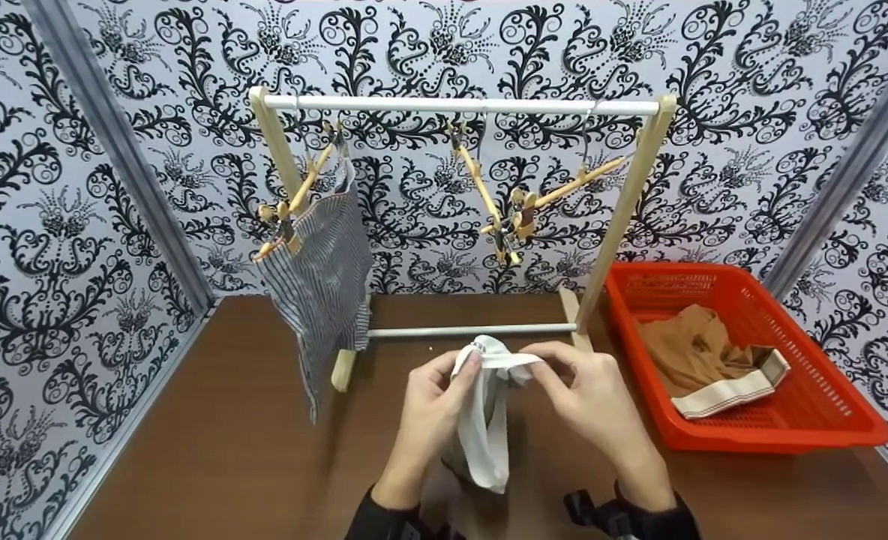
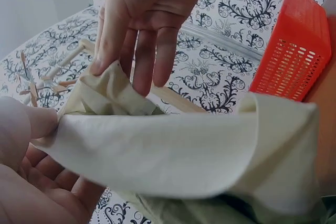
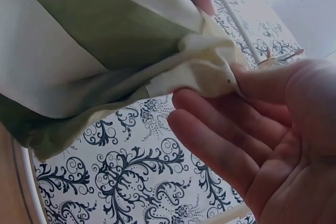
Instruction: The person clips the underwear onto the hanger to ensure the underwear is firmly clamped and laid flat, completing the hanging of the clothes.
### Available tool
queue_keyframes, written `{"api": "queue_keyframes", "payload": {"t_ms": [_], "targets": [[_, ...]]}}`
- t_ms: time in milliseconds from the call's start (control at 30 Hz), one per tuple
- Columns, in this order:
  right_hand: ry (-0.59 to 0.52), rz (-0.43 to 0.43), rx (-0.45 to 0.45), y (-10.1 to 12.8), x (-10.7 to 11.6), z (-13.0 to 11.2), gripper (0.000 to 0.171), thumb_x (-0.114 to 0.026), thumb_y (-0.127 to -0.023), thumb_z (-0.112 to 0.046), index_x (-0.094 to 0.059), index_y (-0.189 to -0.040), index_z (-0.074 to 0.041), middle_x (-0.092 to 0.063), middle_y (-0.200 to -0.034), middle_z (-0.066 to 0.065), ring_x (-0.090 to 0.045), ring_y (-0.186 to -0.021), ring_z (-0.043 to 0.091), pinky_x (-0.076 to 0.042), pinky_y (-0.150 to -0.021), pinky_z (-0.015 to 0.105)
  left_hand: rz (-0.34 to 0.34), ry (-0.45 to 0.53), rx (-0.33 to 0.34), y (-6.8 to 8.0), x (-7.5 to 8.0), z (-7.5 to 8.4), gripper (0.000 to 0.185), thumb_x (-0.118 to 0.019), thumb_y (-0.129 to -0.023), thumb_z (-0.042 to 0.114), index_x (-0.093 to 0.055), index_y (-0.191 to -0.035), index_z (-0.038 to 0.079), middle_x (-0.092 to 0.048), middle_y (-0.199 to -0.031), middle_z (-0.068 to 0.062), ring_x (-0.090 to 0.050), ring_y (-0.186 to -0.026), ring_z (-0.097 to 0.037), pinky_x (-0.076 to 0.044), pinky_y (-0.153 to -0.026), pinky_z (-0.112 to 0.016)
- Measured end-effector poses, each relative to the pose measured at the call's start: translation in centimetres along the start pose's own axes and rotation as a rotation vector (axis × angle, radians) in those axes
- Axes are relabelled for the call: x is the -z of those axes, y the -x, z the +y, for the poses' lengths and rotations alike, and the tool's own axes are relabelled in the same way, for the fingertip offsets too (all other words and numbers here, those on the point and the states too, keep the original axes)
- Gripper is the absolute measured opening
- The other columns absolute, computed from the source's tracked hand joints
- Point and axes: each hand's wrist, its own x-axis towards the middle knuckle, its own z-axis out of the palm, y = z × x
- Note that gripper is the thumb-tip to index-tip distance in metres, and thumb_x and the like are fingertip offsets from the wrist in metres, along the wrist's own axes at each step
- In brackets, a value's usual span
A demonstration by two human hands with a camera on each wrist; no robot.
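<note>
both hands pinching white cloth [image 1: 489, 405]

Left hand [image 1: 430, 405] raised before body, thumb and fingers curled, pinching. Right hand [image 1: 586, 394] level beside it, thumb and forefinger pinching, remaining fingers [image 2: 149, 61] extended. Both forearms angled inward, dark cuffs at wrists.

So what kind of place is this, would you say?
Likely a staged laundry-hanging booth: a small clothes rack with clip hangers on a tabletop, patterned panel walls, and an orange basket of garments.
</note>
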Motion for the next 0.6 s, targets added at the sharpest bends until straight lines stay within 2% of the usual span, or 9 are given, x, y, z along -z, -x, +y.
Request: {"api": "queue_keyframes", "payload": {"t_ms": [100,233,433,500,600], "targets": [[-0.019,-0.025,0.017,0.0,0.1,0.1,0.009,-0.074,-0.092,-0.006,-0.077,-0.101,-0.007,-0.076,-0.089,-0.004,-0.068,-0.075,0.006,-0.056,-0.069,0.023,-0.004,-0.002,0.005,0.0,0.1,0.0,0.020,-0.063,-0.102,0.015,-0.075,-0.102,-0.002,-0.070,-0.083,-0.006,-0.059,-0.069,-0.012,-0.050,-0.061,-0.023],[-0.057,-0.072,0.065,0.0,0.1,0.2,0.012,-0.076,-0.092,-0.010,-0.077,-0.104,-0.010,-0.075,-0.095,-0.009,-0.070,-0.081,0.008,-0.057,-0.073,0.025,0.017,0.022,0.011,0.0,0.1,0.0,0.021,-0.062,-0.102,0.014,-0.074,-0.101,-0.003,-0.068,-0.081,-0.005,-0.058,-0.068,-0.011,-0.049,-0.060,-0.022],[-0.169,-0.269,0.234,0.0,-0.2,0.6,0.051,-0.085,-0.083,-0.023,-0.067,-0.128,-0.007,-0.070,-0.120,0.000,-0.068,-0.107,0.018,-0.054,-0.094,0.032,0.099,0.106,0.025,0.0,0.1,0.0,0.024,-0.061,-0.102,0.013,-0.072,-0.105,-0.008,-0.071,-0.087,-0.009,-0.063,-0.073,-0.013,-0.053,-0.066,-0.024],[-0.151,-0.279,0.291,0.0,-0.5,0.7,0.062,-0.086,-0.080,-0.024,-0.063,-0.134,-0.004,-0.069,-0.124,0.004,-0.066,-0.111,0.022,-0.051,-0.098,0.032,0.119,0.131,0.024,0.0,0.1,0.0,0.024,-0.060,-0.103,0.012,-0.071,-0.105,-0.009,-0.071,-0.087,-0.010,-0.063,-0.073,-0.014,-0.053,-0.066,-0.024],[-0.078,-0.216,0.358,-0.2,-1.2,0.9,0.064,-0.087,-0.079,-0.019,-0.062,-0.135,-0.001,-0.069,-0.122,0.007,-0.068,-0.107,0.023,-0.050,-0.098,0.028,0.125,0.166,0.026,0.0,0.0,0.0,0.024,-0.060,-0.102,0.011,-0.070,-0.105,-0.010,-0.071,-0.086,-0.010,-0.063,-0.073,-0.014,-0.053,-0.066,-0.024]]}}
